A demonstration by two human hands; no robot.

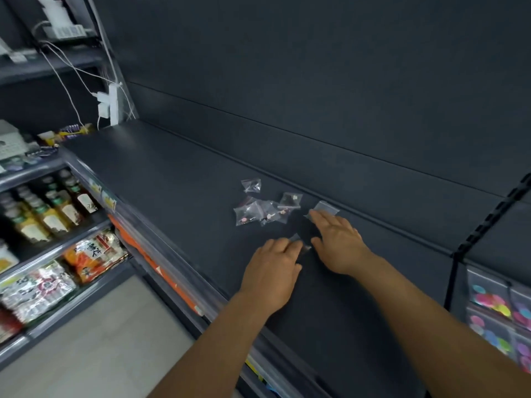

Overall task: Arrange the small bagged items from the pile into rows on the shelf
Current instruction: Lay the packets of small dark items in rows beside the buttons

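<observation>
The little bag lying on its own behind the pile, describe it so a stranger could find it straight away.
Start at the wide dark shelf and find the pile of clear bags near its back edge. Just beyond the pile's left end lies the lone bag. It alone lies apart from the heap, and no hand touches it.

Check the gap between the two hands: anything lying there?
Head view: one small clear bag lies between the left hand and right hand, at the left fingertips, on the dark shelf.

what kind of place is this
Most likely a small shop or convenience store: bottles and snack packs fill racks on the left, hanging packets show at right, and small bags lie on a dark display shelf.
</observation>
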